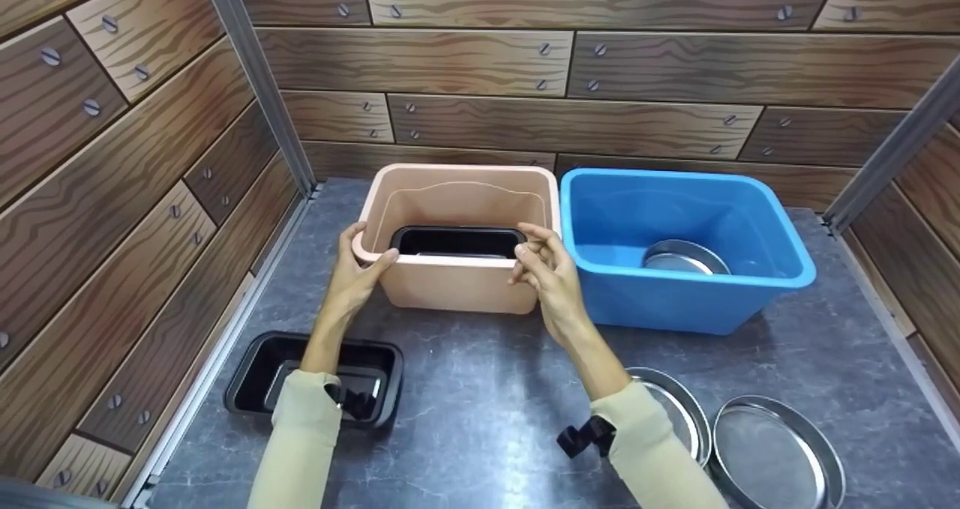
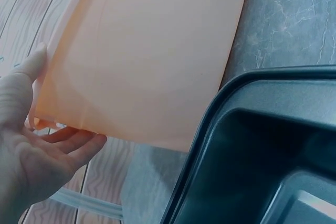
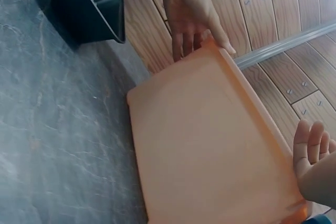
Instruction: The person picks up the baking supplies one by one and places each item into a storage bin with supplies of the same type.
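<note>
A peach plastic bin (image 1: 457, 288) stands towards the back, with a black loaf pan (image 1: 459, 241) lying inside it. At the bin's front left corner my left hand (image 1: 352, 280) grips the rim, thumb over the front edge and fingers around the side; the left wrist view shows those fingers (image 2: 79, 142) under the lip. My right hand (image 1: 553, 280) is at the front right corner, its fingers loosely bent beside the rim. In the right wrist view the right hand (image 3: 317, 166) holds nothing. A second black loaf pan (image 1: 259, 370) sits on the table below my left forearm.
A blue bin (image 1: 660, 299) stands right of the peach bin, with a round metal pan (image 1: 686, 258) inside. Two more round metal pans (image 1: 772, 449) lie at the front right, one partly behind my right sleeve. Wood-patterned panels (image 1: 465, 59) enclose the grey table (image 1: 465, 419).
</note>
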{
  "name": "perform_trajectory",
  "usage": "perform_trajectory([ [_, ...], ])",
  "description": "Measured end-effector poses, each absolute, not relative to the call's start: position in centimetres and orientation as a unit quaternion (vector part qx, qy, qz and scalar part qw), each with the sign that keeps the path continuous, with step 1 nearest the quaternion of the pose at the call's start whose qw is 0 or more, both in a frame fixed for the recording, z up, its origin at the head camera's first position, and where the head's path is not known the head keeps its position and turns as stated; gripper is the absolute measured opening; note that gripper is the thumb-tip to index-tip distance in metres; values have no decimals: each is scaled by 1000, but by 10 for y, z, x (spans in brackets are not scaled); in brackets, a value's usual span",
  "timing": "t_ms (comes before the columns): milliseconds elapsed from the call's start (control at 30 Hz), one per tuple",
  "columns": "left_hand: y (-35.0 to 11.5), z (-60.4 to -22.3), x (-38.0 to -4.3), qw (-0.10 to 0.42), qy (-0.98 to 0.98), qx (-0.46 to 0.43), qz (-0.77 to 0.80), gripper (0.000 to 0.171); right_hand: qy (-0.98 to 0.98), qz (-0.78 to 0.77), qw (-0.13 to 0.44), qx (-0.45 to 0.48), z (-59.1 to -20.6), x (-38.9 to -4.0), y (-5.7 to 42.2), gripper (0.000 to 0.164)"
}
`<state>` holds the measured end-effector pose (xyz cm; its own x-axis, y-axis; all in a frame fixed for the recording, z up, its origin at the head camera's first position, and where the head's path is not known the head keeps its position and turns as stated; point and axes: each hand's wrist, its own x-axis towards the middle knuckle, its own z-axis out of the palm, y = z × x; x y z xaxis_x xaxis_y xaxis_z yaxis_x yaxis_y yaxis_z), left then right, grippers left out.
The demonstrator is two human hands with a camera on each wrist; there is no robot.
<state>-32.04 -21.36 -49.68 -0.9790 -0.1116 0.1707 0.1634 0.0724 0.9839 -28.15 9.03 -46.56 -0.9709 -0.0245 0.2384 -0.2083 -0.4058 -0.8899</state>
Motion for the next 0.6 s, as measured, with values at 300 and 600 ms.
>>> perform_trajectory([
  [300,-214,-499,-321,105,-722,-17,-684,77,-528,840,43,123,-477,-269,82,44],
  [600,-212,-497,-323,103,-717,-20,-689,76,-534,835,6,131,-495,-257,66,45],
])
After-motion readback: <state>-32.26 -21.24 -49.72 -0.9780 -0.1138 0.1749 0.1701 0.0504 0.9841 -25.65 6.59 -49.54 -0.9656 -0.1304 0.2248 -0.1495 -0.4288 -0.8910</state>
